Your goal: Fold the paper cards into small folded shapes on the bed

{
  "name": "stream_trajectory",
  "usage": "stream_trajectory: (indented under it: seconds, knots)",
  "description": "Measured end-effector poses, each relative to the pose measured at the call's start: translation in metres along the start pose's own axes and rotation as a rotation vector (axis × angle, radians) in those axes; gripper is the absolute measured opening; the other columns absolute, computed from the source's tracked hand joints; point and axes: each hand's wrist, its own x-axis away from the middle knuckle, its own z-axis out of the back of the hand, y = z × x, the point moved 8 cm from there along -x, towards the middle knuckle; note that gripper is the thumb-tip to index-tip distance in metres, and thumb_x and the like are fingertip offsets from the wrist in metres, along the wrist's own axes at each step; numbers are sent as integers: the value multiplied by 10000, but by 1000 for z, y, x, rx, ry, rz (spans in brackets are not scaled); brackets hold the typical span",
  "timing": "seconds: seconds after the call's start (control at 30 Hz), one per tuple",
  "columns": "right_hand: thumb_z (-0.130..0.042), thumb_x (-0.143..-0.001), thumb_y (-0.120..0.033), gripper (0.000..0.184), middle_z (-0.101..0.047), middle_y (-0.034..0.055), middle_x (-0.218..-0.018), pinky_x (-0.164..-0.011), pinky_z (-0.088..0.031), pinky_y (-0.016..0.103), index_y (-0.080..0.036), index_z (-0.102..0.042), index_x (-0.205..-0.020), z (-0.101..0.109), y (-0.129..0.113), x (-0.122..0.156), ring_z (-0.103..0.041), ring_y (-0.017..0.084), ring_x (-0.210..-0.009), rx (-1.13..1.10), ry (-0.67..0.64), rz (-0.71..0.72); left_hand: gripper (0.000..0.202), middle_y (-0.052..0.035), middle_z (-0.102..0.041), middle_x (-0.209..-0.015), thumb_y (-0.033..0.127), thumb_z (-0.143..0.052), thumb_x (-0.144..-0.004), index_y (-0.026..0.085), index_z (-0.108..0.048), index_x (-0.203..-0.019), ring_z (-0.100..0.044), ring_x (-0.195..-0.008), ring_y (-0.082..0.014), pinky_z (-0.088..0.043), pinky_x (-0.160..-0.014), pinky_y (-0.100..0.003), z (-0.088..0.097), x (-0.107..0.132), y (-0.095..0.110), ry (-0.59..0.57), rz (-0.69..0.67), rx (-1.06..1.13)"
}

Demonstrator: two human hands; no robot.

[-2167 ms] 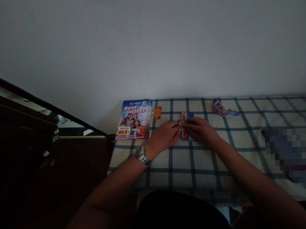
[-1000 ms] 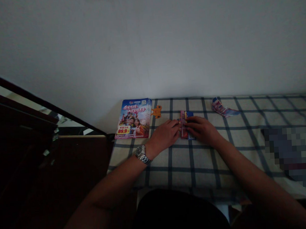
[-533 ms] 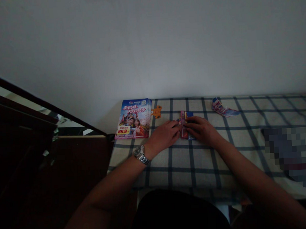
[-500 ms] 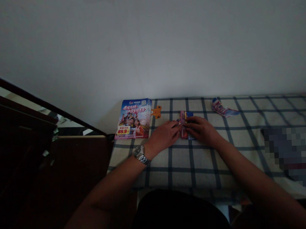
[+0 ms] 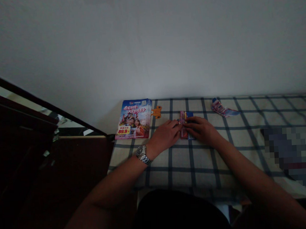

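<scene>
A folded flyer (image 5: 184, 134), pink on its left part and blue with yellow on its right, lies on the checked tablecloth (image 5: 181, 164) between my hands. My left hand (image 5: 168, 133), with a metal watch (image 5: 142, 154) at the wrist, has its fingers bent together at the flyer's left edge. From the other side, my right hand (image 5: 201, 129) presses its fingertips onto the flyer's top and partly covers it. The fingers hide part of the fold.
A stack of printed flyers (image 5: 133, 119) is at the table's left end, with an orange bear-shaped piece (image 5: 156, 112) beside it. Near the wall (image 5: 164, 45) lies a crumpled flyer (image 5: 220, 108). A blurred-out dark object (image 5: 291, 155) sits at the right.
My left wrist and watch have shifted very slightly to the right. Both hands stay at the folded flyer, which looks unmoved.
</scene>
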Motion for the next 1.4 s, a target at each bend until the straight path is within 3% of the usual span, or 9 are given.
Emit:
stream_trajectory:
  seconds: [0.2, 0.37, 0.67, 1.1, 1.27, 1.4]
  knots:
    - [-563, -1038, -279, 259, -725, 114, -1258, -968, -628, 437, -244, -766, -1195, 9, 3, 0, -733, 257, -1104, -90, 44, -58, 285, -88, -629, -1278, 224, -512, -1047, 168, -646, -1292, -596, -1159, -236, -559, -1022, -409, 0, 0, 0, -7, 14, -4]
    - [-585, -1019, -279, 247, -728, 111, -1241, -940, -646, 449, -258, -785, -1163, 10, 2, 0, -737, 268, -1088, -86, 41, -55, 277, -85, -622, -1368, 223, -492, -1054, 166, -644, -1279, -587, -1191, -243, -546, -1040, -420, -2, 0, 3, -18, -15, -15]
    - [-592, -1016, -281, 228, -724, 126, -1237, -952, -638, 439, -237, -798, -1104, 8, 1, -1, -734, 266, -1089, -59, 30, -37, 328, -85, -632, -1386, 243, -499, -1064, 169, -589, -1370, -587, -1197, -239, -539, -1038, -413, -3, 0, 2, -19, 12, -10]
    - [-594, -1014, -280, 245, -736, 119, -1266, -960, -644, 438, -248, -803, -1137, 9, 2, 2, -744, 271, -1107, -60, 23, -44, 333, -98, -605, -1403, 214, -505, -1045, 159, -604, -1358, -578, -1207, -252, -556, -1010, -413, -2, 1, 3, -33, -3, -54]
    - [-605, -1006, -281, 219, -716, 123, -1254, -967, -635, 456, -251, -809, -1079, 8, 1, -1, -731, 273, -1102, -99, 26, -38, 331, -95, -630, -1370, 212, -488, -1051, 165, -612, -1354, -580, -1176, -256, -538, -1037, -435, -1, -1, 4, -22, -12, -54]
    - [-618, -999, -274, 201, -726, 120, -1227, -978, -616, 496, -248, -809, -1054, 9, 4, -1, -707, 291, -1123, -49, 49, -25, 344, -93, -629, -1373, 197, -517, -1036, 167, -605, -1367, -560, -1274, -257, -501, -1117, -438, -2, -1, 3, -1, -25, -9]
